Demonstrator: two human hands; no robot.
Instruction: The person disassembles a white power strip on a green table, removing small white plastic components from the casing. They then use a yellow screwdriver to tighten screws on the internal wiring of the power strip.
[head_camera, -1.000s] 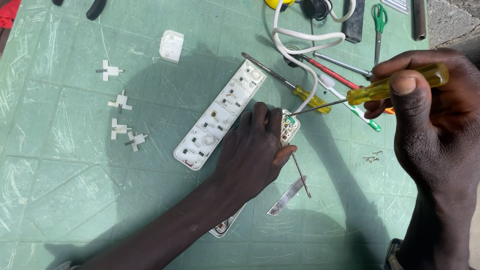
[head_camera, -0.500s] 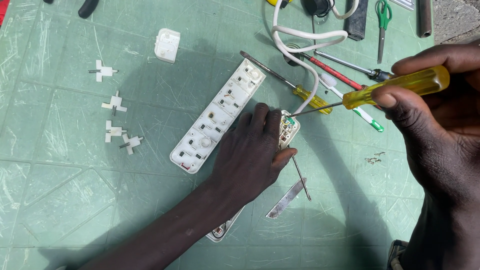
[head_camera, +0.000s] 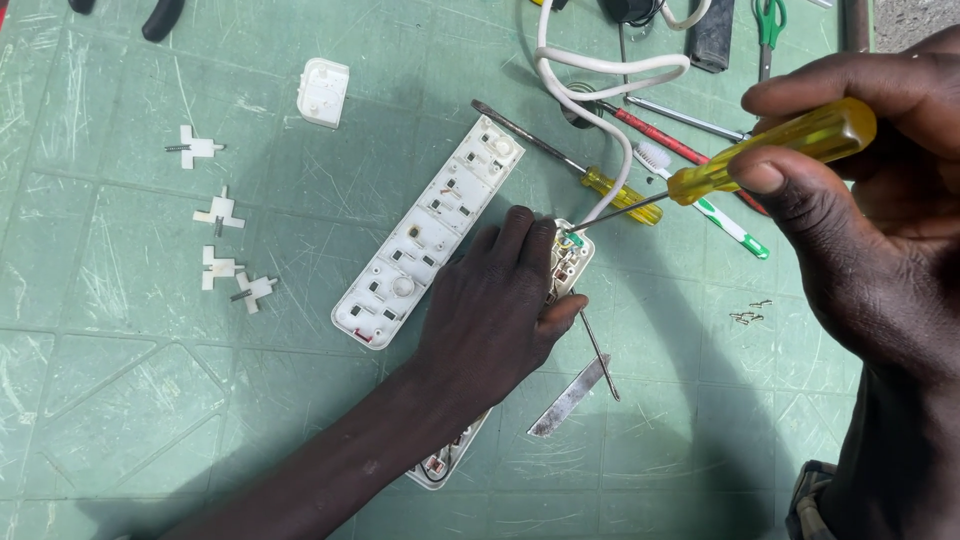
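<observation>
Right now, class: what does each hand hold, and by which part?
The right hand grips a screwdriver by its yellow handle. The left hand lies flat on the open power strip base, pressing rather than gripping.

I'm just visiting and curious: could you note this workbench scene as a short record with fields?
Surface: scratched green cutting mat
Left hand: pressing down on the opened white plastic power strip base
Right hand: gripping a yellow-handled screwdriver, its tip at the base's top end
Beside it: detached white socket cover, lying flat
Left side: four small white plastic pieces
Loose: tiny screws, flat metal strip
</observation>
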